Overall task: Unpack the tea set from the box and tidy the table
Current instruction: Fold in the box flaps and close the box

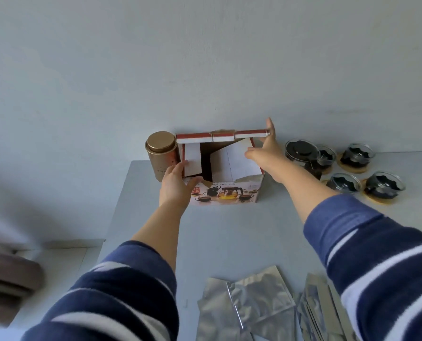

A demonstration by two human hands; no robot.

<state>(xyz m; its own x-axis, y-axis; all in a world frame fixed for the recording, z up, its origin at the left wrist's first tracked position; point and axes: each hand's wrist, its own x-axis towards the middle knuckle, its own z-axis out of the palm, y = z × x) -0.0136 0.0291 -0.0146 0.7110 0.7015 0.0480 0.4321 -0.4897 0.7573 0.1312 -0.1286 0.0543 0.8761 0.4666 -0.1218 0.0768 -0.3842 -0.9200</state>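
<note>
Left hand [174, 183] spread wide against box [226, 190] at near-left corner, thumb on front panel, fingers by white inner flap [192, 159]. Right hand [266, 148] open, fingertips on raised lid [222, 136]. Gold tin [161, 156] just left of left hand. Glass cups [357, 156] right of right hand; foil pouches [247, 306] nearer body.

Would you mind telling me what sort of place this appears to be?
Probably a room at home: a plain table against a bare wall, with a tea set box, glass cups and a tea tin on it.
</note>
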